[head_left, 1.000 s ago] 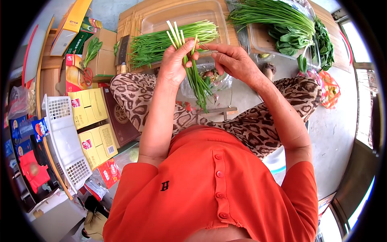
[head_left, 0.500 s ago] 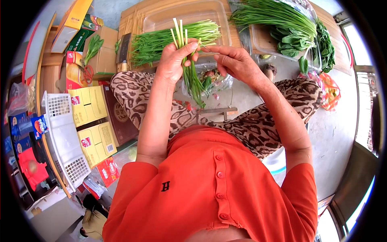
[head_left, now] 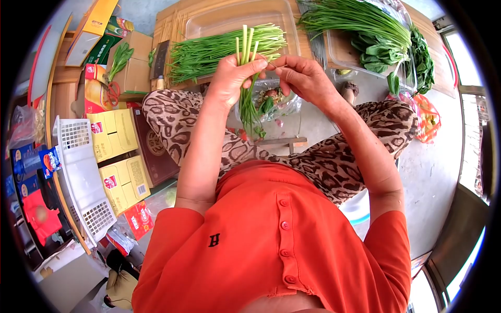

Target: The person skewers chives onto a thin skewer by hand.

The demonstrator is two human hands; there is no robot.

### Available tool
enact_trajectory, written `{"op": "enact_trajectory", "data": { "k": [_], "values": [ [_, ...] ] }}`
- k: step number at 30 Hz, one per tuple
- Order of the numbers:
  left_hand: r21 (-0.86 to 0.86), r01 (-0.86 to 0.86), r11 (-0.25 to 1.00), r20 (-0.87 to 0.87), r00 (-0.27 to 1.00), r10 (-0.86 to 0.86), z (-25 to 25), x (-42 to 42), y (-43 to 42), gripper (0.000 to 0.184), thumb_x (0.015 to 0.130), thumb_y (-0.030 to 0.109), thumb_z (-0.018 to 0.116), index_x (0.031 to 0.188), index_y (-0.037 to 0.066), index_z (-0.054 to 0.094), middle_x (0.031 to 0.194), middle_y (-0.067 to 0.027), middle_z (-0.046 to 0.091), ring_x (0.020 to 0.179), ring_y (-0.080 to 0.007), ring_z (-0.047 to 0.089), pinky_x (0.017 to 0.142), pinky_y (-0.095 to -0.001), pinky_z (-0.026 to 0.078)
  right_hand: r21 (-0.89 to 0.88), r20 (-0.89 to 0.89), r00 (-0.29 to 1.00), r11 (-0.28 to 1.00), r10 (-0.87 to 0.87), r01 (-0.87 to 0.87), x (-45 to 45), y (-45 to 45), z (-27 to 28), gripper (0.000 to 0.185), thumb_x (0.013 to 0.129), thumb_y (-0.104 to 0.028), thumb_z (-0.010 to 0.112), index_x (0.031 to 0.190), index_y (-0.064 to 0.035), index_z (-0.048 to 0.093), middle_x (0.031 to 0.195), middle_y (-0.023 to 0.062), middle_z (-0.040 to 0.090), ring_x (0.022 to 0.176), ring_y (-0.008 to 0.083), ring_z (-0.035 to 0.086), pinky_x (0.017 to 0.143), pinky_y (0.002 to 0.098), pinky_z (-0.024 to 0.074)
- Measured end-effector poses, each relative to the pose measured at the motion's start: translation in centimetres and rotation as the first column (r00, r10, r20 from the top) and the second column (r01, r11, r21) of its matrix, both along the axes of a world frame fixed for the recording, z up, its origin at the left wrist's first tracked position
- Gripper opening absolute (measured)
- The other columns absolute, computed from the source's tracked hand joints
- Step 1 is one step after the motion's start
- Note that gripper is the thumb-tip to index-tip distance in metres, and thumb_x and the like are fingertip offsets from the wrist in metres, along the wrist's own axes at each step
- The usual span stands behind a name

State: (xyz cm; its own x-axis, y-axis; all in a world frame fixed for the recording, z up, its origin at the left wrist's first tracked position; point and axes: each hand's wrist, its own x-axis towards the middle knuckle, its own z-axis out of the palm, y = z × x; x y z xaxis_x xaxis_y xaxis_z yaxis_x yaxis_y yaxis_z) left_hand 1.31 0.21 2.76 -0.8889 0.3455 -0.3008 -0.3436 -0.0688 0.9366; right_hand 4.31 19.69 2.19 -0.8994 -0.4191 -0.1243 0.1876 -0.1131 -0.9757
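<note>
My left hand (head_left: 232, 78) is closed round a small bunch of green stalks (head_left: 249, 107); their pale ends stick up above the fingers and the leaves hang down. My right hand (head_left: 302, 77) is pinched close beside it, with a thin strand between the two hands too small to make out. Behind the hands, cut green stalks (head_left: 201, 56) lie in a pile over a clear plastic tray (head_left: 209, 26). Below the hands, a clear bag (head_left: 284, 107) holds scraps.
A knife (head_left: 160, 60) lies left of the pile. Long greens (head_left: 360, 23) and leafy greens (head_left: 373, 49) fill a tray at the right. Boxes (head_left: 114, 136), red scissors (head_left: 113, 95) and a white basket (head_left: 86, 172) stand left. A red net bag (head_left: 428, 122) sits right.
My left hand has shifted slightly right and down with the bunch, closer to my right hand. The pale stalk ends have moved right too.
</note>
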Motion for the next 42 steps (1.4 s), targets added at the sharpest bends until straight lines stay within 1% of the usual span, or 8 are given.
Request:
{"op": "enact_trajectory", "data": {
  "k": [4, 7, 11, 20, 30, 32, 35, 42],
  "values": [
    [0.074, -0.036, 0.997, 0.022, 0.999, 0.035, 0.0, 0.3, 0.7, 0.029, 0.088, 0.034, 0.061, 0.099, 0.007, 0.062, 0.087, -0.0012, 0.064, 0.072, -0.0086, 0.057, 0.051, -0.0183, 0.033, 0.044, 0.056, 0.997, 0.998, -0.049, 0.046, -0.1, 0.0, 0.9, 0.016, 0.094, -0.014, 0.050, 0.098, -0.0025, 0.060, 0.059, -0.0007, 0.053, 0.051, 0.0057, 0.048, 0.048, 0.0204, 0.0391],
    [0.173, -0.123, 0.977, -0.005, 0.992, 0.126, -0.3, 0.2, 0.7, 0.029, 0.091, 0.036, 0.056, 0.101, 0.009, 0.059, 0.086, -0.0001, 0.062, 0.072, -0.0094, 0.058, 0.051, -0.0187, 0.033, 0.035, 0.088, 0.995, 0.998, -0.056, 0.053, -0.2, 0.2, 1.0, 0.017, 0.094, -0.015, 0.050, 0.099, -0.0027, 0.060, 0.059, -0.0001, 0.053, 0.051, 0.0063, 0.048, 0.047, 0.0206, 0.0390],
    [0.158, -0.193, 0.968, 0.000, 0.981, 0.195, -1.2, -0.1, 0.3, 0.022, 0.091, 0.028, 0.057, 0.101, 0.007, 0.059, 0.082, -0.0003, 0.060, 0.068, -0.0117, 0.057, 0.053, -0.0214, 0.036, 0.035, 0.076, 0.996, 0.998, -0.048, 0.046, -0.1, 0.3, 0.9, 0.018, 0.095, -0.016, 0.050, 0.102, -0.0021, 0.059, 0.059, 0.0002, 0.053, 0.051, 0.0067, 0.048, 0.047, 0.0209, 0.0374],
    [0.196, -0.191, 0.962, -0.037, 0.979, 0.202, -1.9, -0.3, 0.0, 0.017, 0.085, 0.014, 0.066, 0.097, 0.004, 0.063, 0.082, -0.0034, 0.059, 0.060, -0.0117, 0.049, 0.054, -0.0228, 0.039, 0.036, 0.057, 0.998, 0.999, -0.039, 0.037, -0.1, 0.5, 1.1, 0.018, 0.094, -0.015, 0.050, 0.104, -0.0026, 0.059, 0.059, -0.0007, 0.053, 0.052, 0.0061, 0.048, 0.048, 0.0207, 0.0364],
    [0.238, -0.216, 0.947, 0.024, 0.976, 0.216, -1.9, 0.0, 0.4, 0.016, 0.082, 0.013, 0.069, 0.093, 0.003, 0.064, 0.085, -0.0055, 0.061, 0.059, -0.0125, 0.048, 0.053, -0.0232, 0.038, 0.067, 0.000, 1.000, 0.998, -0.022, 0.021, 0.0, 0.5, 0.3, 0.017, 0.094, -0.014, 0.050, 0.102, -0.0031, 0.061, 0.059, -0.0017, 0.052, 0.053, 0.0054, 0.049, 0.049, 0.0213, 0.0386],
    [0.250, -0.249, 0.935, 0.033, 0.968, 0.249, -1.7, 0.0, 0.6, 0.015, 0.081, 0.014, 0.071, 0.089, 0.002, 0.066, 0.076, -0.0028, 0.059, 0.055, -0.0110, 0.049, 0.050, -0.0222, 0.039, 0.069, 0.004, 1.000, 0.997, -0.019, 0.019, 0.1, 0.4, 0.5, 0.017, 0.094, -0.014, 0.050, 0.102, -0.0031, 0.061, 0.059, -0.0018, 0.053, 0.053, 0.0054, 0.049, 0.049, 0.0214, 0.0391],
    [0.231, -0.240, 0.943, 0.037, 0.970, 0.238, -1.7, 0.1, 0.6, 0.017, 0.082, 0.013, 0.069, 0.093, 0.001, 0.064, 0.082, -0.0051, 0.061, 0.060, -0.0132, 0.050, 0.054, -0.0241, 0.039, 0.076, 0.000, 1.000, 0.997, -0.018, 0.018, 0.1, 0.4, 0.6, 0.017, 0.094, -0.013, 0.050, 0.102, -0.0031, 0.061, 0.059, -0.0018, 0.053, 0.054, 0.0054, 0.050, 0.050, 0.0215, 0.0400],
    [0.210, -0.206, 0.956, 0.032, 0.978, 0.204, -1.8, 0.1, 0.4, 0.021, 0.083, 0.018, 0.068, 0.095, 0.000, 0.064, 0.077, -0.0033, 0.060, 0.060, -0.0130, 0.051, 0.054, -0.0242, 0.038, 0.053, -0.001, 1.000, 0.998, -0.022, 0.022, 0.0, 0.4, 0.2, 0.016, 0.094, -0.013, 0.050, 0.102, -0.0032, 0.061, 0.059, -0.0016, 0.053, 0.053, 0.0052, 0.050, 0.049, 0.0211, 0.0396]
  ]
}}
